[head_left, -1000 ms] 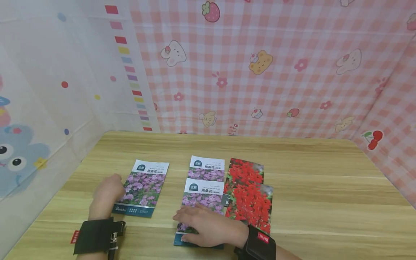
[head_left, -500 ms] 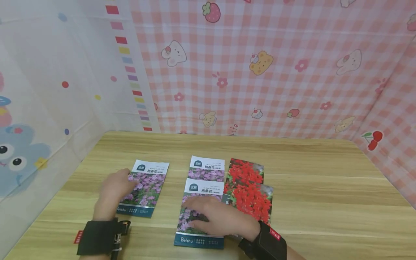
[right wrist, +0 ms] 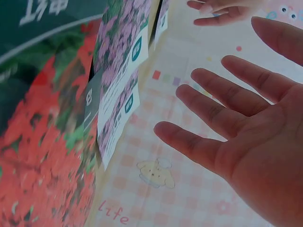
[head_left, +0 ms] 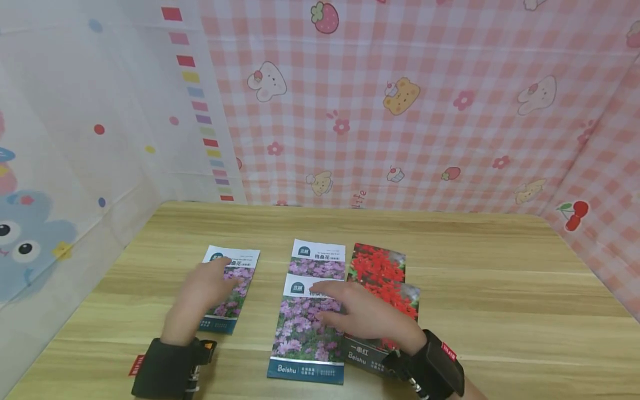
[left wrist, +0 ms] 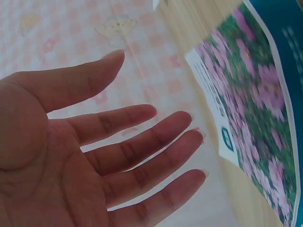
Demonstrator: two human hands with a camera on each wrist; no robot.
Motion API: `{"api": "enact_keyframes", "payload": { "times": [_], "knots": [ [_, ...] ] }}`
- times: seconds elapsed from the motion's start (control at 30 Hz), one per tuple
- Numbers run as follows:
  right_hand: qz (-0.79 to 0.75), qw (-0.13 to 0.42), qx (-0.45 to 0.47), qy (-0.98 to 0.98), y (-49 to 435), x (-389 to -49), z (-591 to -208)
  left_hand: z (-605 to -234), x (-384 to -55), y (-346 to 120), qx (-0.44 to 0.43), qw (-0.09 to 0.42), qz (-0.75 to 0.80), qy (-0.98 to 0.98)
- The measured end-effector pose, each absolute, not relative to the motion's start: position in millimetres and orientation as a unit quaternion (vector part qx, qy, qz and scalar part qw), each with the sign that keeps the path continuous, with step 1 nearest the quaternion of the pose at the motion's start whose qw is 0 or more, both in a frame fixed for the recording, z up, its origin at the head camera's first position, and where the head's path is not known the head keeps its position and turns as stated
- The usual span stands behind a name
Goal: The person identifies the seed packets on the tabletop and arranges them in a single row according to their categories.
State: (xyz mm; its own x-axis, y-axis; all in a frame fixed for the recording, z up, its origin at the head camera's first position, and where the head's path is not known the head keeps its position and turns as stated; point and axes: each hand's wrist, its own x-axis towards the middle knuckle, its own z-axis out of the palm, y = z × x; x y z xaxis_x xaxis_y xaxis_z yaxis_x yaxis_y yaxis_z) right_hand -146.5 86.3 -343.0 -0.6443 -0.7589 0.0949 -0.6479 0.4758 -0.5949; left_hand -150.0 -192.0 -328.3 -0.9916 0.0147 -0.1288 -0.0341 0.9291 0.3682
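Palm down with fingers spread, my left hand (head_left: pixel 202 291) hovers over a seed packet (head_left: pixel 234 305) with purple flowers at the left; the left wrist view shows the fingers apart from the packet. My right hand (head_left: pixel 367 311), also holding nothing, is above the middle group, overlapping a front purple-flower packet (head_left: pixel 300 336) and a front red-flower packet (head_left: pixel 370 362) in the head view. Behind the front purple packet, partly covered by it, lies another purple-flower packet (head_left: pixel 317 265). A second red-flower packet (head_left: pixel 376 262) shows above the front red one.
All the packets lie on a wood-grain table (head_left: pixel 490 311). Behind it hangs a pink checked cloth (head_left: pixel 430 139) with cartoon prints, and a pale cloth (head_left: pixel 115 166) covers the left side. Black straps (head_left: pixel 165 369) wrap both wrists.
My left hand has moved right from the left packet's edge to over it. My right hand has slid up and right, off the front purple packet's lower part. The packets have not moved.
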Motion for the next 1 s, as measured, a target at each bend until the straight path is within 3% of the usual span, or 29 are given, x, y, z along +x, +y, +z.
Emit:
{"api": "enact_keyframes", "payload": {
  "times": [0.37, 1.0],
  "knots": [
    [-0.313, 0.122, -0.362, 0.87, 102.0, -153.4, -337.3, -336.6, -149.2, -159.3, 0.068, 0.08, 0.2, 0.974],
    [-0.234, 0.245, -0.372, 0.864, 111.3, -156.9, -345.1, -350.4, -145.1, -135.9, 0.125, 0.128, 0.216, 0.96]
  ]
}}
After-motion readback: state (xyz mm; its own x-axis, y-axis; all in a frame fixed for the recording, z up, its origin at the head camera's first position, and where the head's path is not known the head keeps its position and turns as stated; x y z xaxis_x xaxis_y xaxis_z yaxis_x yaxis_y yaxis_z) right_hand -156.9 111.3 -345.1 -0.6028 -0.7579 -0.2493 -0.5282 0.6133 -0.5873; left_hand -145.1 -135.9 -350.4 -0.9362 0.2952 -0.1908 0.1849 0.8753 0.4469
